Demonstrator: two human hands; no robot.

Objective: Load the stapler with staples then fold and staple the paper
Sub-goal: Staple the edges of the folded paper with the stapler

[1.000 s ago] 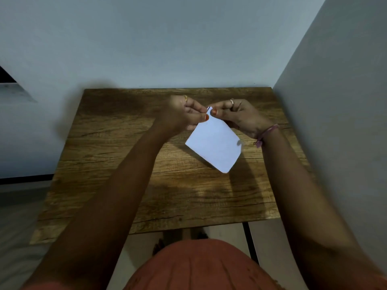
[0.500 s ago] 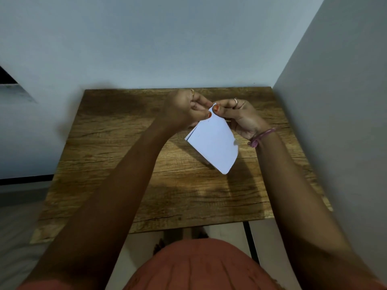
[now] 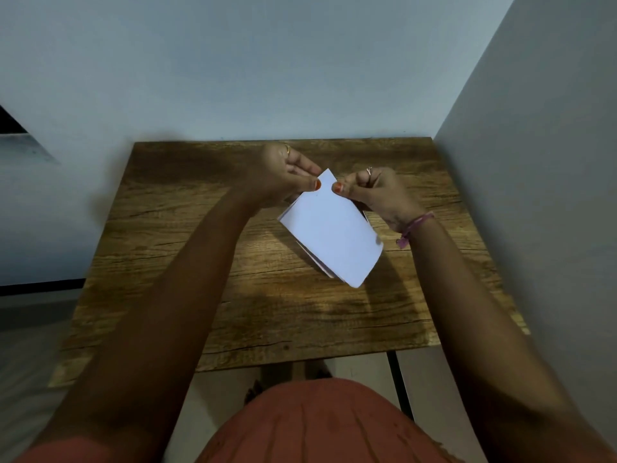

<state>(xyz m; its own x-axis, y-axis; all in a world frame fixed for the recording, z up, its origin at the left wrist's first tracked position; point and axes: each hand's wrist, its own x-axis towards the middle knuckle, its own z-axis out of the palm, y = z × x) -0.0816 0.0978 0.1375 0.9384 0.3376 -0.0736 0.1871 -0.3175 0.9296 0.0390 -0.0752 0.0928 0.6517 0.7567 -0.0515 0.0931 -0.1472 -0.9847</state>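
Paper (image 3: 334, 235) — white, folded into several layers, layer edges showing along lower-left side; held in the air above the table (image 3: 167, 262), tilted, far corner uppermost, near corner rounded and hanging lowest. Shadow cast on the wood below and to the right.

Left hand (image 3: 283, 177) — closed in a pinch on the paper's upper-left edge near the top corner; thumb with orange-painted nail on the near face, other fingers behind. Gold ring on one finger.

Right hand (image 3: 377, 192) — closed in a pinch on the upper-right edge, just across the top corner from the left thumb; orange nail visible, remaining fingers curled. Ring on one finger; pink thread band (image 3: 414, 227) at the wrist.

Table — wooden, grained, set into a corner between pale walls.

Orange-red garment (image 3: 317, 422) at bottom of view.
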